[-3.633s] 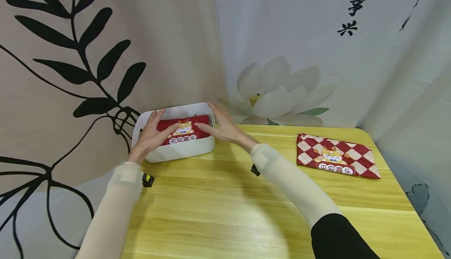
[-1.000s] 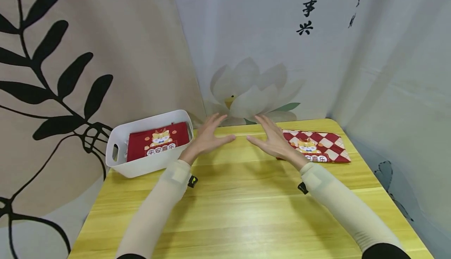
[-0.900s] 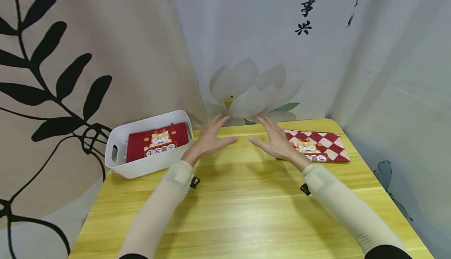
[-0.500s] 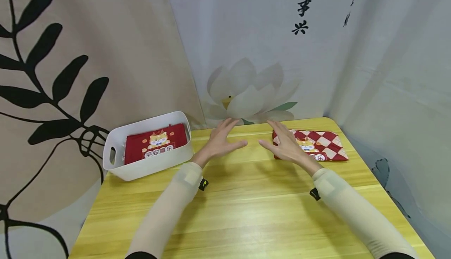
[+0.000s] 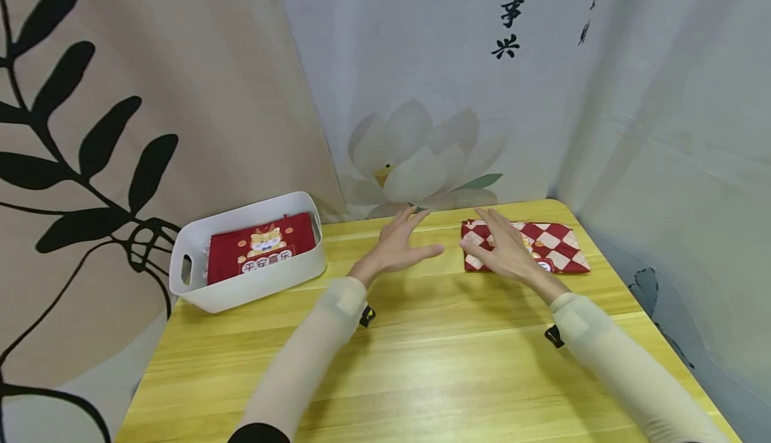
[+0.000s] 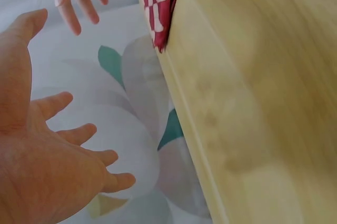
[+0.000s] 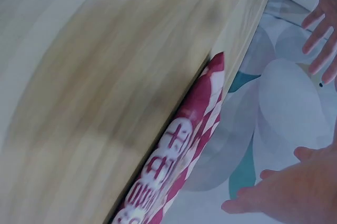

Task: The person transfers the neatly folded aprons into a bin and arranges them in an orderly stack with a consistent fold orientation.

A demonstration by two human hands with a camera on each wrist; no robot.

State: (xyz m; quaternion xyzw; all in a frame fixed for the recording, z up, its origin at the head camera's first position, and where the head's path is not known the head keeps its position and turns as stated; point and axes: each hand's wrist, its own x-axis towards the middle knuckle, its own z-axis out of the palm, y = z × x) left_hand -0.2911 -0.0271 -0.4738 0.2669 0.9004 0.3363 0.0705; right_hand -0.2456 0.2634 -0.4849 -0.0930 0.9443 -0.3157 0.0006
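Note:
My left hand (image 5: 394,245) hovers over the back middle of the table, its fingers spread and holding nothing. To its right, my right hand (image 5: 502,245) is also spread, and it covers part of a folded red-and-white checked cloth item (image 5: 557,245) in the head view. In the right wrist view, this checked cloth item (image 7: 181,142) lies flat, and the right hand (image 7: 295,190) appears apart from it. A cartoon animal and white lettering decorate it. On the left, a white plastic basket (image 5: 265,282) holds a folded red cloth item (image 5: 225,255) with a similar print.
The wooden table (image 5: 421,376) carries the basket at its back left and the checked item at its back right. Behind it hangs a curtain (image 5: 421,41) printed with a lotus and dark leaves. Table edges run close behind both items.
Both hands have left the basket and moved right over the table. In the last second they have drifted further right, the right hand coming in front of the checked item. The head view has turned right.

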